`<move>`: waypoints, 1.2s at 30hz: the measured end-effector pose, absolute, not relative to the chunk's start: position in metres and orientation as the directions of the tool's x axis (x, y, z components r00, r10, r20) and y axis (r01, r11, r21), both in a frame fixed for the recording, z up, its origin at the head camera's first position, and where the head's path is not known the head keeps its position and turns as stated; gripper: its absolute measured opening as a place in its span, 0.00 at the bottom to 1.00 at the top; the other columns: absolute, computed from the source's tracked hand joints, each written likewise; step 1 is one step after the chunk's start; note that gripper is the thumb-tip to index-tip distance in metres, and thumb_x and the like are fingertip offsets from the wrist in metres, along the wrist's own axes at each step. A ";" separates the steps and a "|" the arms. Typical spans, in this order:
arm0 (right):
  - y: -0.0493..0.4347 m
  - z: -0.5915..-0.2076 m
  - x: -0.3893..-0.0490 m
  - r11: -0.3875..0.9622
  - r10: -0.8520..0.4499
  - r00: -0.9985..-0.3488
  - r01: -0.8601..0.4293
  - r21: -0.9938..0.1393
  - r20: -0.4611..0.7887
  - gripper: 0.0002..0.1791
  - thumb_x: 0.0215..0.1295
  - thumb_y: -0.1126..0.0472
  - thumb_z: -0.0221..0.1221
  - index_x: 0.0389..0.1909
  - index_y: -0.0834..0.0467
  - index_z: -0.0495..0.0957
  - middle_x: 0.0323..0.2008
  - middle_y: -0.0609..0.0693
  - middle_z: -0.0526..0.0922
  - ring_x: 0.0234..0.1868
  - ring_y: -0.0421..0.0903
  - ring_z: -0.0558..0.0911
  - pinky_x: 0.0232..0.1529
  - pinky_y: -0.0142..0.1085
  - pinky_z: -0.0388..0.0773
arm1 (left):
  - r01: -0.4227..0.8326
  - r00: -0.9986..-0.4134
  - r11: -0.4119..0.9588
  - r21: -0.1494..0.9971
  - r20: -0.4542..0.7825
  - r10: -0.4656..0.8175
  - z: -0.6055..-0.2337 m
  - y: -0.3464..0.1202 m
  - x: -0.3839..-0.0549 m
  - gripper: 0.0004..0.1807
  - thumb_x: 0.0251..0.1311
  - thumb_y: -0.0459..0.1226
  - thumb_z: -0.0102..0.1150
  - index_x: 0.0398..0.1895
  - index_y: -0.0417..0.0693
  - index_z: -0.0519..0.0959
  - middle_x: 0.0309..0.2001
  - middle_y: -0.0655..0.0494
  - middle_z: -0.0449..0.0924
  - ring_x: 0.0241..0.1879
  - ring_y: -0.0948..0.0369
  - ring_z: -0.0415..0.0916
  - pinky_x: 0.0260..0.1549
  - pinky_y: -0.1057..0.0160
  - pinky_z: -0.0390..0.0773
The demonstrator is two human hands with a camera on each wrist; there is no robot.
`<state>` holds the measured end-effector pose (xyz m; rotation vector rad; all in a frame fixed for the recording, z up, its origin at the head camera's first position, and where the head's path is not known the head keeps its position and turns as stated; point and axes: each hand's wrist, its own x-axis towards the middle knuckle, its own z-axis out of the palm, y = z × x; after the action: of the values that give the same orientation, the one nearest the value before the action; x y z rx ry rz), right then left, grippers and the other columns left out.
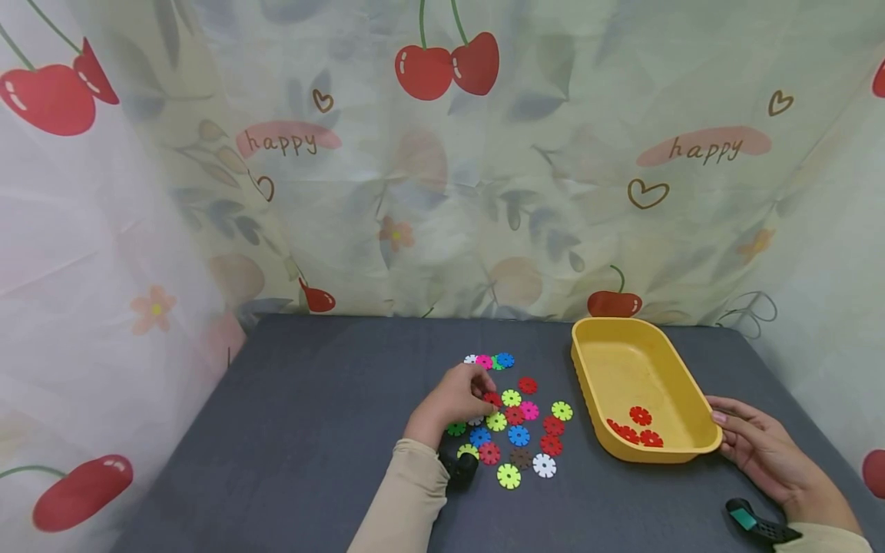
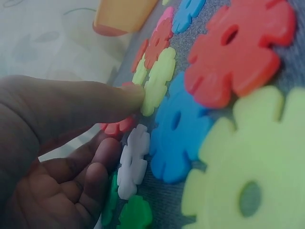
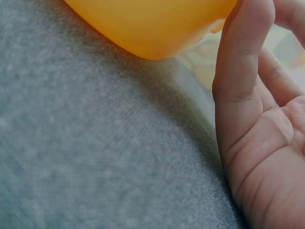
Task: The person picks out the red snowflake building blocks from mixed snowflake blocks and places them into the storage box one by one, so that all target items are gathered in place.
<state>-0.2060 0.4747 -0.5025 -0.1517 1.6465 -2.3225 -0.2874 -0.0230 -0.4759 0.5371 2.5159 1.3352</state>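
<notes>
My left hand (image 1: 452,399) reaches into a spread of notched plastic snowflake discs. Between its thumb and fingers is a red disc (image 2: 116,126), partly hidden by the thumb. The thumb tip overlaps a yellow-green disc (image 2: 159,81) in the left wrist view. A white disc (image 2: 133,162) and a blue disc (image 2: 180,129) lie close by. At the right, my right hand (image 1: 770,449) touches the near right rim of a yellow tray (image 1: 601,418) with fairly straight fingers. Several red discs (image 1: 641,415) lie inside the tray's near end.
More discs in yellow-green, pink, brown and white, such as a white disc (image 1: 544,465), lie between the left hand and the tray. A short row including a blue disc (image 1: 506,360) is farther back. The dark grey tabletop (image 1: 276,430) meets a patterned curtain (image 1: 449,230) behind.
</notes>
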 end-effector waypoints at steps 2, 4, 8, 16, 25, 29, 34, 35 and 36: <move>0.474 -0.502 -0.206 -0.304 -0.291 -0.953 0.173 -0.937 -0.082 0.26 0.86 0.70 0.41 0.59 0.48 0.86 0.51 0.46 0.91 0.44 0.41 0.90 0.43 0.34 0.88 | 0.214 -0.899 0.503 0.837 -0.032 0.436 -0.476 -0.023 -0.288 0.12 0.59 0.31 0.77 0.42 0.41 0.83 0.42 0.48 0.82 0.38 0.59 0.74 0.40 0.58 0.79; 0.474 -0.502 -0.206 -0.302 -0.290 -0.954 0.173 -0.937 -0.082 0.26 0.86 0.70 0.41 0.59 0.48 0.86 0.51 0.46 0.91 0.44 0.41 0.90 0.43 0.34 0.88 | 0.217 -0.897 0.493 0.842 -0.027 0.441 -0.476 -0.023 -0.288 0.12 0.59 0.30 0.76 0.43 0.41 0.82 0.42 0.48 0.82 0.37 0.59 0.75 0.40 0.59 0.79; 0.474 -0.501 -0.206 -0.301 -0.287 -0.954 0.175 -0.938 -0.086 0.25 0.86 0.70 0.41 0.58 0.48 0.86 0.51 0.46 0.91 0.44 0.41 0.89 0.43 0.34 0.88 | 0.209 -0.898 0.472 0.857 -0.022 0.439 -0.477 -0.022 -0.288 0.11 0.60 0.28 0.74 0.43 0.40 0.82 0.41 0.46 0.82 0.35 0.58 0.75 0.38 0.60 0.80; 0.474 -0.501 -0.206 -0.306 -0.287 -0.954 0.174 -0.936 -0.084 0.25 0.86 0.70 0.41 0.58 0.48 0.87 0.51 0.46 0.91 0.44 0.42 0.89 0.43 0.34 0.88 | 0.187 -0.912 0.456 0.870 -0.018 0.409 -0.478 -0.020 -0.287 0.10 0.64 0.29 0.72 0.46 0.40 0.82 0.42 0.46 0.81 0.36 0.58 0.76 0.39 0.60 0.80; 0.475 -0.502 -0.206 -0.282 -0.263 -0.959 0.179 -0.943 -0.103 0.25 0.86 0.69 0.42 0.57 0.47 0.87 0.50 0.45 0.91 0.43 0.41 0.89 0.42 0.33 0.87 | 0.209 -0.898 0.380 0.901 0.022 0.440 -0.464 -0.017 -0.282 0.11 0.66 0.33 0.70 0.49 0.42 0.83 0.44 0.48 0.83 0.39 0.59 0.80 0.43 0.59 0.83; 0.475 -0.502 -0.207 -0.276 -0.255 -0.961 0.176 -0.945 -0.105 0.24 0.86 0.68 0.43 0.57 0.47 0.87 0.50 0.44 0.91 0.43 0.41 0.89 0.42 0.33 0.87 | 0.215 -0.887 0.317 0.924 0.048 0.460 -0.454 -0.014 -0.280 0.13 0.67 0.37 0.71 0.51 0.43 0.84 0.47 0.46 0.83 0.40 0.60 0.82 0.42 0.60 0.84; 0.475 -0.502 -0.207 -0.279 -0.253 -0.961 0.181 -0.943 -0.109 0.24 0.86 0.68 0.43 0.57 0.47 0.87 0.50 0.44 0.91 0.43 0.41 0.89 0.42 0.34 0.88 | 0.195 -0.876 0.218 0.956 0.070 0.477 -0.444 -0.006 -0.274 0.16 0.67 0.39 0.72 0.54 0.43 0.84 0.48 0.46 0.82 0.42 0.55 0.85 0.40 0.56 0.85; 0.475 -0.502 -0.207 -0.281 -0.254 -0.961 0.181 -0.943 -0.109 0.24 0.86 0.68 0.43 0.57 0.47 0.87 0.50 0.45 0.91 0.43 0.41 0.89 0.42 0.34 0.88 | 0.185 -0.875 0.196 0.963 0.071 0.480 -0.442 -0.004 -0.272 0.16 0.66 0.39 0.72 0.54 0.44 0.84 0.47 0.48 0.82 0.42 0.54 0.86 0.41 0.54 0.85; 0.475 -0.502 -0.207 -0.283 -0.257 -0.960 0.182 -0.942 -0.108 0.24 0.86 0.68 0.43 0.57 0.47 0.87 0.50 0.45 0.91 0.43 0.41 0.89 0.42 0.34 0.88 | 0.175 -0.873 0.174 0.969 0.071 0.483 -0.440 -0.002 -0.270 0.15 0.66 0.39 0.73 0.53 0.45 0.84 0.47 0.49 0.81 0.42 0.52 0.86 0.41 0.51 0.85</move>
<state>-0.2068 0.4750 -0.5024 -0.0933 1.6867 -2.3158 -0.2704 -0.0015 -0.4400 0.6342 2.1985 1.7596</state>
